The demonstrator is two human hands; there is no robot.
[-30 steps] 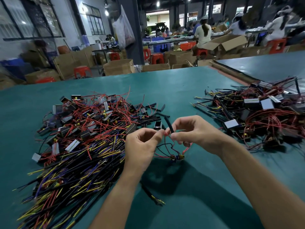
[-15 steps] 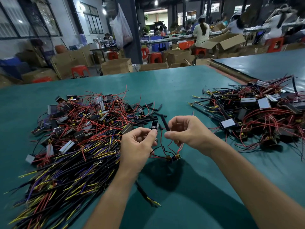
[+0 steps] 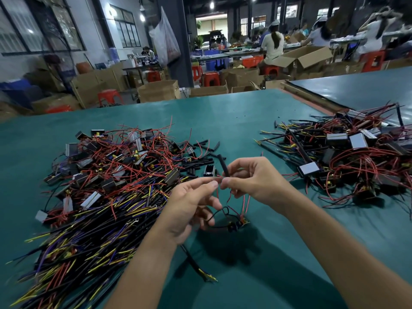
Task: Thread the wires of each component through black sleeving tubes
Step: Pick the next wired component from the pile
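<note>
Sleeving tube (image 3: 224, 167) — black, short, pinched near its lower end between thumb and forefinger of right hand (image 3: 252, 179), upper end tilted up and away to the left. Left hand (image 3: 189, 206) just beside it, fingertips touching those of the right, thumb and forefinger pinching thin red wires (image 3: 244, 204); other fingers loosely curled. Hanging below both hands on red and black leads: small component (image 3: 237, 224), close over green table (image 3: 223, 112). On the table to the left, heap of components and coloured wires (image 3: 107, 175); to the right, second heap (image 3: 356, 157); loose black tubes (image 3: 200, 162) between first heap and hands. Beyond the far table edge, open cardboard boxes (image 3: 159, 91) — contents hidden from this angle.
</note>
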